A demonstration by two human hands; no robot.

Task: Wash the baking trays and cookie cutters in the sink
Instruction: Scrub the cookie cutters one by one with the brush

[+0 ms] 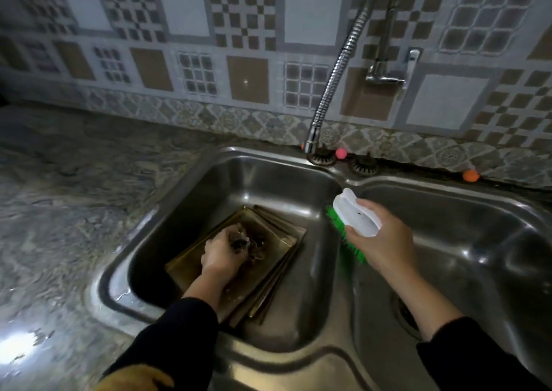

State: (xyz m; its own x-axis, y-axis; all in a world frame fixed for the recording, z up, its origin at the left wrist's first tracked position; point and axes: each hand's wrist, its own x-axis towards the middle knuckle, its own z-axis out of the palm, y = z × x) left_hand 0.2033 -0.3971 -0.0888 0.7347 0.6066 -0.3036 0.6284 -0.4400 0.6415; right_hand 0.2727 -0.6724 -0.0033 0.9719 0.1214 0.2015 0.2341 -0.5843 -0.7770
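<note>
A stack of brass-coloured baking trays lies tilted in the left basin of the steel sink. On the top tray sit small dark cookie cutters. My left hand reaches down into the basin and grips some of the cutters. My right hand hovers over the divider between the two basins and holds a scrub brush with a white body and green bristles facing down-left. The lower trays are mostly hidden under the top one and my forearm.
A flexible chrome faucet hose hangs down at the back of the left basin; no water stream shows. The right basin has a drain. Pink and orange balls sit at the wall edge. Marbled counter spreads left.
</note>
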